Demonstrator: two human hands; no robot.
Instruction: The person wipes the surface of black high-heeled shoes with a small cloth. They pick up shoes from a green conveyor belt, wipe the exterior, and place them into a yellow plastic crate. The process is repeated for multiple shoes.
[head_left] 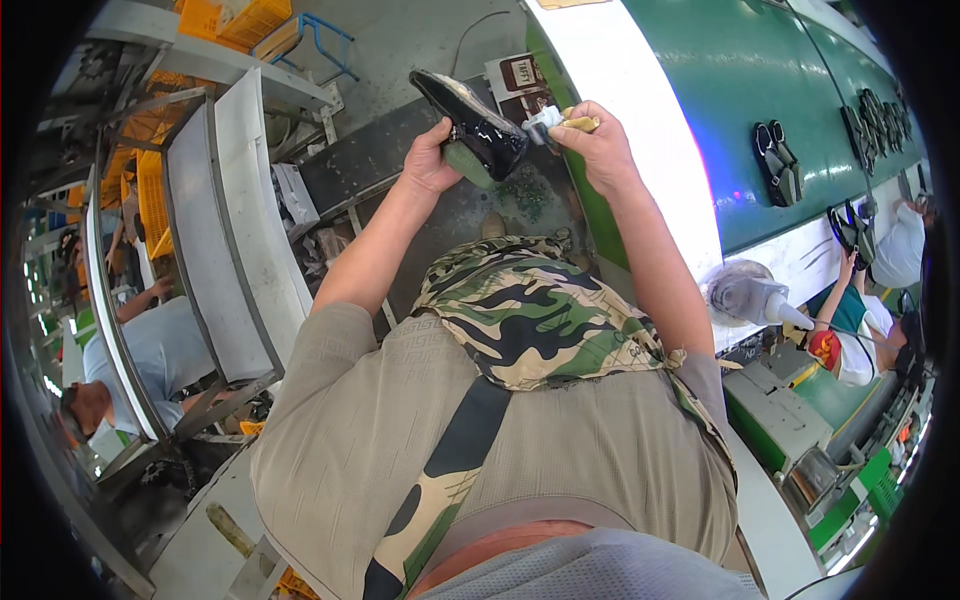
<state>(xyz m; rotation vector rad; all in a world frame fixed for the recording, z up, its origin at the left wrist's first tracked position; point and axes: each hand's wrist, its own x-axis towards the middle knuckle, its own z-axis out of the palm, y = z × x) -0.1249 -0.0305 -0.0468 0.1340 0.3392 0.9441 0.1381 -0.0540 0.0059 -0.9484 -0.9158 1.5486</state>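
Observation:
Up in front of me, my left hand (432, 160) is closed around a glossy black shoe (484, 125), which is tilted with one end pointing up and left. A green block (465, 162), which looks like a shoe last, sticks out of its lower side beside my fingers. To the right, my right hand (600, 150) pinches a small tool with a tan handle (582, 124). Its whitish and dark grey head (543, 122) is close to the shoe's right end; I cannot tell whether they touch.
A green conveyor belt (690, 60) with a white edge (640, 80) runs along my right, carrying black sandals (778, 165). A clear container (742, 292) stands near my right elbow. Metal rack frames (215, 230) rise at left. Other people work on both sides.

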